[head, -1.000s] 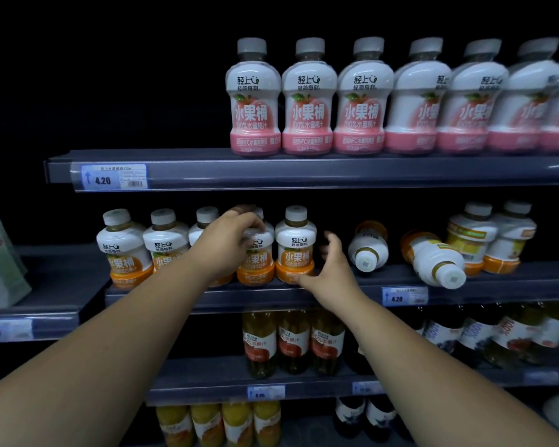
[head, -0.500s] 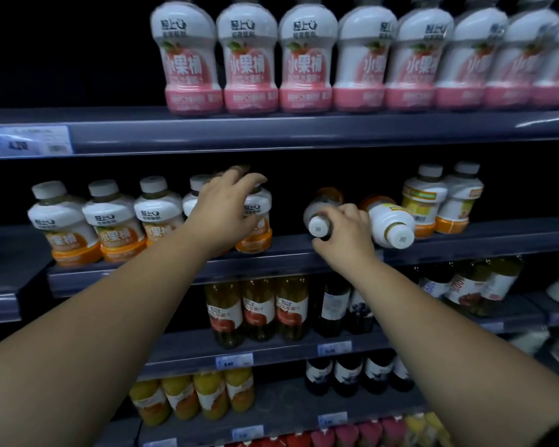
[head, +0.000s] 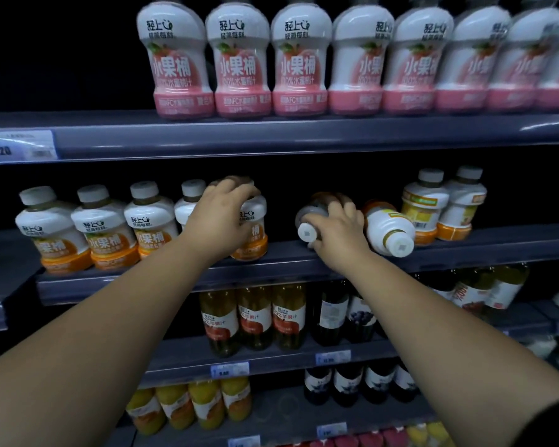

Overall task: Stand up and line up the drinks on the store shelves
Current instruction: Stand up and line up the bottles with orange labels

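1. Since half a second ago: little change, right hand (head: 338, 238) still wrapped over the fallen bottle (head: 317, 217), left hand (head: 221, 221) still on the upright orange-label bottle (head: 254, 227); whole shelf view now shifted slightly rightward in frame.
2. Fallen bottle: lying on its side on the middle shelf (head: 304, 262), white cap pointing out toward the camera, shoulder under the right-hand fingers (head: 342, 209), which curl over the top and close around it; thumb side below the cap, partly out of sight.
3. Left-hand fingers (head: 239, 188): bent and closed over the cap and shoulder of the upright orange-label bottle, last in a row of standing orange-label bottles (head: 100, 227) to the left.
4. Second fallen bottle (head: 389, 229): just beside the right hand on its right, also on its side, cap forward, touching nothing of the hand as far as visible.
5. Two upright yellow-label bottles (head: 442, 204) further right on the same shelf.
6. Hidden or unclear: body of the gripped fallen bottle mostly covered by the hand; cap of the left-hand bottle covered entirely; label text blurred; pink-label bottles (head: 239, 59) on the top shelf cut off at the caps.
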The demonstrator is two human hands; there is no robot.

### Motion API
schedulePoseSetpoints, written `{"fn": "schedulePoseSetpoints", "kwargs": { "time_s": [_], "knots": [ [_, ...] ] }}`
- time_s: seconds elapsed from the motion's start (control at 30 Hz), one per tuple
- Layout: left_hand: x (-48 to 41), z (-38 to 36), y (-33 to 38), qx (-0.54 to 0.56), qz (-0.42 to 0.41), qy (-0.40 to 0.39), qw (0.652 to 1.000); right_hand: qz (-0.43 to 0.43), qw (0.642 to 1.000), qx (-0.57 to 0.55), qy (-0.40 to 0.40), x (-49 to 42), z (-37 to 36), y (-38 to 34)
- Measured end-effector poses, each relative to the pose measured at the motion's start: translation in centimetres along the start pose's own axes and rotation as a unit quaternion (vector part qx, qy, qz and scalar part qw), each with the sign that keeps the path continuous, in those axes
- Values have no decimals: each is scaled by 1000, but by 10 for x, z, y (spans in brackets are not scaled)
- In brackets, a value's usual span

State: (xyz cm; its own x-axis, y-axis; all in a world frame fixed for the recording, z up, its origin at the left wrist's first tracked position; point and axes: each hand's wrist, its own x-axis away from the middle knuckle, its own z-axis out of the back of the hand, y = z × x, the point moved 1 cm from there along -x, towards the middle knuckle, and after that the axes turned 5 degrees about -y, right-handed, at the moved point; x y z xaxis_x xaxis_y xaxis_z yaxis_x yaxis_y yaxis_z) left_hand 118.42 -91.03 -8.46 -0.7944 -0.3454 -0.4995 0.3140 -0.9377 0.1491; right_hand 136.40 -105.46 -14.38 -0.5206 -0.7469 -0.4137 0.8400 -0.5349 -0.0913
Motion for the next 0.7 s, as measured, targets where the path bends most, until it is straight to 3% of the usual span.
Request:
{"fn": "schedulePoseSetpoints", "kwargs": {
  "time_s": [0.1, 0.2, 0.33, 0.4, 0.47, 0.53, 0.6, 0.7],
  "knots": [
    [2, -2, 0, 0, -2, 4, 1000, -24, 996, -90, -6, -2, 13, 0],
    [2, -2, -1, 4, 2, -1, 1000, -61, 964, -260, 22, -12, 26, -1],
    [2, -1, -1, -1, 4, -1, 1000, -93, 854, -510, 38, -21, 42, -2],
    [3, 0, 0, 1, 8, -2, 1000, -112, 806, -581, 17, -24, 42, -2],
    [3, 0, 1, 3, 10, -4, 1000, -112, 781, -614, -20, -24, 37, -3],
    [4, 1, 0, 4, 10, -10, 1000, -109, 791, -599, -59, -23, 26, -3],
    [3, 2, -1, 5, 13, -21, 1000, -116, 825, -547, -82, -18, 16, -3],
    [3, 4, -2, 12, 15, -30, 999, -141, 854, -498, -56, -13, 8, -6]
  ]
}}
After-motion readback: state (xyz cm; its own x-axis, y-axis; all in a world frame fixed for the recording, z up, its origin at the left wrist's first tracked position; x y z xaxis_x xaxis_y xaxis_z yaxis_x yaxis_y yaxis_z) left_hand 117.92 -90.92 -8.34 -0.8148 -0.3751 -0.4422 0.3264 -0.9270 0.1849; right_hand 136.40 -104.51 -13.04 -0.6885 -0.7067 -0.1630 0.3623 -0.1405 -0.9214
